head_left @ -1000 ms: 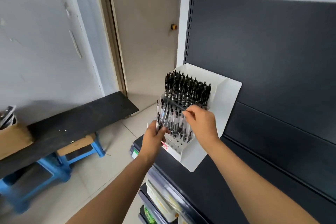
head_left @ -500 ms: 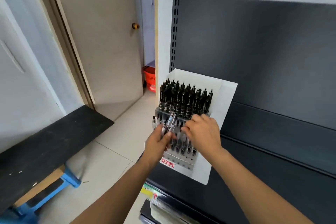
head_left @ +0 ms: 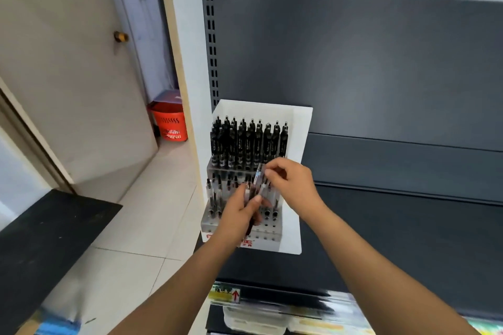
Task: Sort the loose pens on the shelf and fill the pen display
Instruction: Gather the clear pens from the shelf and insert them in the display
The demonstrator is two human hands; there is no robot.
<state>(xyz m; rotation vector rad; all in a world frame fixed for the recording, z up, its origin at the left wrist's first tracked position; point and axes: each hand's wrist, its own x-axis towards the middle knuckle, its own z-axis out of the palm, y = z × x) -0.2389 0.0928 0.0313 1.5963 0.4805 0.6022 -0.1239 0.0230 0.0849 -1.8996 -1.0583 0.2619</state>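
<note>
pen display (head_left: 298, 139): white, red lettering on near edge
far pens (head_left: 245, 141): black
held pens (head_left: 258, 185): clear, dark inside
shelf (head_left: 408, 239): dark grey
basket (head_left: 170, 124): orange-red
floor (head_left: 152, 212): pale tiles

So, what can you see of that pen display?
The pen display is a white, plastic-looking backboard with a clear stepped rack in front, standing on the dark shelf, at its left end. Black pens pack its upper tier; clear pens part-fill the lower, some holes empty. Red lettering marks its base. The left hand and right hand hold loose pens before it.
</note>
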